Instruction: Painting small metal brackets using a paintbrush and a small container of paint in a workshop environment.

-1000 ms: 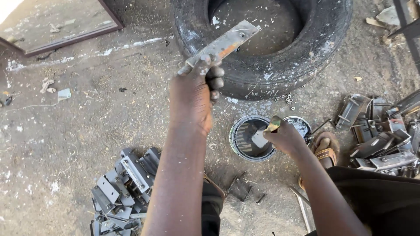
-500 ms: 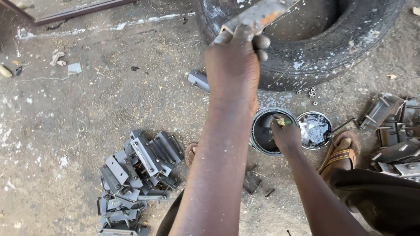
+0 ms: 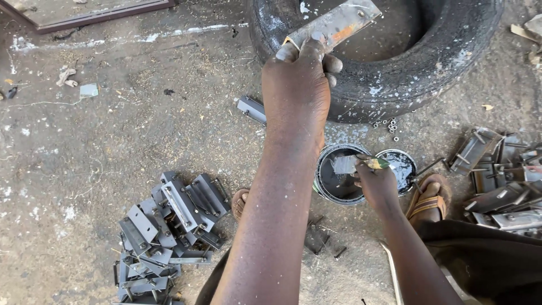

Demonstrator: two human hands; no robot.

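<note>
My left hand is raised and grips a flat grey metal bracket with a rust patch, held up in front of a black tyre. My right hand holds a paintbrush whose bristles dip into a round tin of black paint on the ground. The tin's lid, wet with black paint, lies right beside it.
A heap of dark painted metal brackets lies at the lower left. More grey brackets are piled at the right, by my sandalled foot. One bracket lies beside the tyre, with small nuts scattered nearby. A framed panel sits top left.
My left hand has kept the bracket raised while the view shifted. My right hand has moved the brush into the paint tin.
</note>
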